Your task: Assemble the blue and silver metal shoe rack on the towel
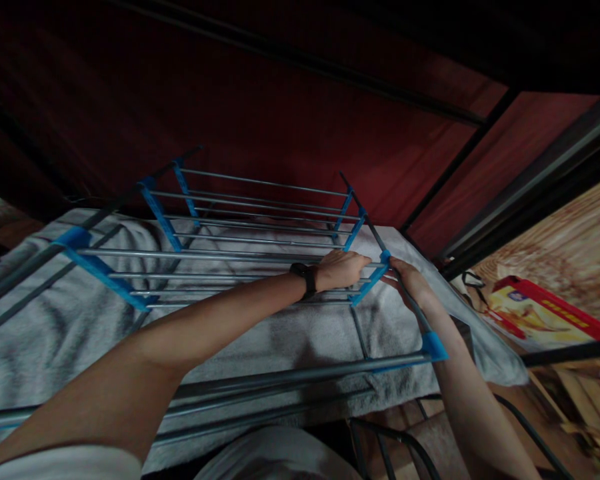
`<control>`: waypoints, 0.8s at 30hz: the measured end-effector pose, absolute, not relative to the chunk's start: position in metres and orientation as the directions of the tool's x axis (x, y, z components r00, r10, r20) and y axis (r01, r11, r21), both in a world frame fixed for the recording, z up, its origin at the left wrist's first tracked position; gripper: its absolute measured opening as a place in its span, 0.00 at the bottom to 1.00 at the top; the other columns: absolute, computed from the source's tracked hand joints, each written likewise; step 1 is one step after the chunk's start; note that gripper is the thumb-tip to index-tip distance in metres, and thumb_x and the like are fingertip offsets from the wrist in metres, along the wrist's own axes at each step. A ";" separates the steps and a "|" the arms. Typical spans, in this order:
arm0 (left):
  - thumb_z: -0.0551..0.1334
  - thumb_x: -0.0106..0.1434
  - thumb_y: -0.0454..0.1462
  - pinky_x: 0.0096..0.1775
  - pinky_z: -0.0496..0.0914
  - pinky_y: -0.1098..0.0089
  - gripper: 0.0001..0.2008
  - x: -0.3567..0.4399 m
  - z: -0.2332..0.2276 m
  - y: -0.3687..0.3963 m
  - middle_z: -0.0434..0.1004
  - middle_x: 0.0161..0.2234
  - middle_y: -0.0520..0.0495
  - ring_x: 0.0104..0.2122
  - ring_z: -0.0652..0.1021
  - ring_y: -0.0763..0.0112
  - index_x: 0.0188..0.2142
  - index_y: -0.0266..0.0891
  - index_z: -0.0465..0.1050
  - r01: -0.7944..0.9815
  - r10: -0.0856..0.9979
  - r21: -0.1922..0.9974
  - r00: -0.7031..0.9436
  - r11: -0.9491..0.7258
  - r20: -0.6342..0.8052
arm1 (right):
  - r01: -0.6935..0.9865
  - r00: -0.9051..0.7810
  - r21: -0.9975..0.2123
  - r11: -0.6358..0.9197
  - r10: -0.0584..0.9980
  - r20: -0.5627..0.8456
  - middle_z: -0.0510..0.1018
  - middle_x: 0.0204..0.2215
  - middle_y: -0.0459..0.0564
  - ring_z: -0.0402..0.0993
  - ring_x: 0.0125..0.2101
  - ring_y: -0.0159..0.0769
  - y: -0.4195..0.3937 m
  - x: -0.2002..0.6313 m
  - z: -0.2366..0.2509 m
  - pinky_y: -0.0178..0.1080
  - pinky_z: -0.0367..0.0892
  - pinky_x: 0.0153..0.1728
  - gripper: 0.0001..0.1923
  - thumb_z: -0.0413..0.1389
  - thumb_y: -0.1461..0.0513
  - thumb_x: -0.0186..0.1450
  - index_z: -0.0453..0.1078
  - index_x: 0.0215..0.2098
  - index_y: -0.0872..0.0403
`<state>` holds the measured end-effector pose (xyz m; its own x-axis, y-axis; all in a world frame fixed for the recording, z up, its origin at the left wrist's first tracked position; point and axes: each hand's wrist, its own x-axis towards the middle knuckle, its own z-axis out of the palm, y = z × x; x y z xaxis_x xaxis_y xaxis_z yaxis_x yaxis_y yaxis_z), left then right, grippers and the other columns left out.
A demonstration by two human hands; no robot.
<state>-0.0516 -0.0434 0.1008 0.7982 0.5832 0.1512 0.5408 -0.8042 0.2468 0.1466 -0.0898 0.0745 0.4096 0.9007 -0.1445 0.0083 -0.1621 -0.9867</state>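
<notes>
I look down through a metal rack (260, 256) with grey rods and blue plastic joints. My left hand (341, 269), a black watch on its wrist, reaches across and closes its fingers over a rod at the rack's right side. My right hand (409, 279) grips the dark upright post beside a blue joint (383, 259). A grey towel-like cloth (70, 313) lies spread beneath the rods.
A dark red wall with black bars stands behind the rack. To the right lie a red and yellow box (540, 312) and a wood-patterned surface (575, 253). More blue joints (434, 347) and black wire parts (390, 447) sit near me.
</notes>
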 end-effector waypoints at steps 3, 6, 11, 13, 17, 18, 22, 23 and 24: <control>0.52 0.65 0.33 0.42 0.71 0.67 0.18 -0.052 0.103 -0.043 0.81 0.45 0.45 0.46 0.80 0.60 0.50 0.45 0.75 0.541 0.590 0.277 0.796 -0.795 0.139 | 0.018 0.413 -0.986 -0.168 0.899 -0.145 0.76 0.33 0.46 0.75 0.37 0.35 -0.089 0.147 0.074 0.37 0.78 0.40 0.06 0.56 0.58 0.61 0.72 0.33 0.51; 0.52 0.65 0.33 0.40 0.70 0.67 0.17 -0.052 0.105 -0.043 0.82 0.44 0.45 0.45 0.80 0.59 0.47 0.44 0.76 0.535 0.594 0.324 0.796 -0.780 0.114 | 0.037 0.404 -0.985 -0.171 0.904 -0.142 0.76 0.33 0.47 0.74 0.36 0.35 -0.089 0.147 0.074 0.37 0.78 0.40 0.06 0.56 0.58 0.61 0.72 0.33 0.51; 0.51 0.67 0.36 0.39 0.69 0.69 0.15 -0.052 0.105 -0.039 0.81 0.41 0.46 0.42 0.79 0.62 0.43 0.43 0.77 0.504 0.594 0.434 0.799 -0.747 0.095 | 0.054 0.379 -0.988 -0.144 0.918 -0.113 0.74 0.31 0.46 0.73 0.35 0.34 -0.091 0.146 0.073 0.36 0.78 0.40 0.06 0.56 0.58 0.61 0.71 0.32 0.51; 0.51 0.67 0.36 0.39 0.69 0.70 0.15 -0.051 0.104 -0.035 0.81 0.40 0.47 0.41 0.79 0.63 0.42 0.43 0.77 0.491 0.591 0.478 0.803 -0.728 0.077 | 0.056 0.378 -0.990 -0.130 0.920 -0.100 0.74 0.31 0.46 0.73 0.34 0.34 -0.091 0.147 0.072 0.36 0.78 0.40 0.06 0.57 0.57 0.61 0.71 0.31 0.51; 0.51 0.67 0.35 0.40 0.69 0.70 0.15 -0.047 0.104 -0.029 0.81 0.39 0.47 0.41 0.79 0.65 0.42 0.41 0.77 0.480 0.584 0.523 0.811 -0.705 0.043 | 0.073 0.377 -0.991 -0.111 0.923 -0.076 0.73 0.30 0.45 0.73 0.33 0.33 -0.091 0.148 0.071 0.37 0.79 0.40 0.06 0.58 0.57 0.61 0.70 0.30 0.51; 0.51 0.67 0.34 0.40 0.69 0.70 0.15 -0.046 0.104 -0.029 0.81 0.40 0.47 0.41 0.79 0.65 0.43 0.41 0.77 0.483 0.584 0.525 0.811 -0.701 0.034 | 0.078 0.374 -0.991 -0.111 0.925 -0.074 0.73 0.30 0.45 0.73 0.33 0.33 -0.091 0.148 0.071 0.37 0.79 0.40 0.06 0.58 0.57 0.61 0.70 0.30 0.51; 0.52 0.68 0.35 0.40 0.70 0.69 0.14 -0.047 0.105 -0.034 0.81 0.41 0.45 0.43 0.79 0.63 0.44 0.40 0.76 0.515 0.594 0.440 0.802 -0.736 0.054 | 0.059 0.372 -0.990 -0.128 0.923 -0.097 0.75 0.32 0.46 0.74 0.34 0.32 -0.093 0.148 0.073 0.35 0.79 0.39 0.05 0.58 0.59 0.61 0.72 0.30 0.52; 0.52 0.68 0.34 0.40 0.70 0.68 0.14 -0.048 0.105 -0.037 0.81 0.42 0.44 0.43 0.79 0.63 0.45 0.40 0.76 0.517 0.587 0.394 0.806 -0.760 0.077 | 0.045 0.374 -0.990 -0.135 0.921 -0.108 0.75 0.33 0.47 0.74 0.34 0.32 -0.093 0.148 0.074 0.34 0.79 0.39 0.05 0.58 0.60 0.62 0.72 0.30 0.52; 0.52 0.69 0.34 0.40 0.70 0.67 0.14 -0.050 0.104 -0.040 0.80 0.44 0.43 0.44 0.79 0.62 0.45 0.39 0.75 0.514 0.576 0.346 0.811 -0.785 0.102 | 0.030 0.372 -0.990 -0.140 0.921 -0.119 0.76 0.33 0.47 0.74 0.34 0.31 -0.094 0.149 0.074 0.34 0.79 0.38 0.05 0.57 0.60 0.62 0.73 0.30 0.52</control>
<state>-0.0497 -0.0399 0.1038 0.8112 0.5759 0.1016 0.5139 -0.7849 0.3461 0.1487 -0.0935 0.0738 0.3716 0.9207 -0.1190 0.0299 -0.1400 -0.9897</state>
